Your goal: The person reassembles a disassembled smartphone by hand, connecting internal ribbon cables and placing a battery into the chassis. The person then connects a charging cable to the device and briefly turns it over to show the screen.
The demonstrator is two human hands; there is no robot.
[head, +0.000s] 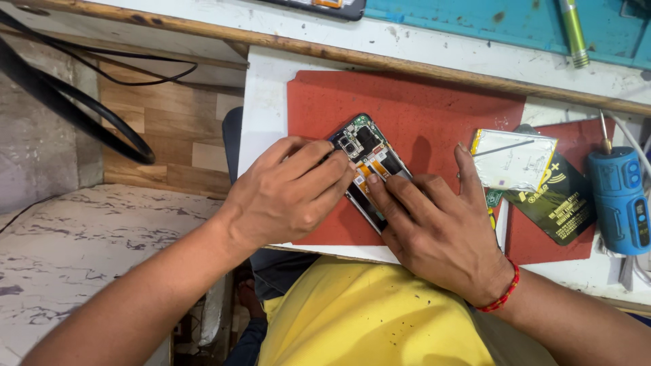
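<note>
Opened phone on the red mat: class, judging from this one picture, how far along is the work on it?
Done: the opened phone has its back off, circuit board and orange flex cables exposed; a silver battery lies apart on the red mat. In hand: the left hand steadies the phone while the right hand presses its fingertips onto the board. Left: phone still open, battery still out.

Red mat (434,102) on my white bench top (264,95) | silver foil-wrapped battery (513,158) lying partly over a black back cover (559,203) | blue electric screwdriver (618,200) at far right | green-handled tool (574,30) on the teal surface (475,17) | black cable (74,108) at left
</note>
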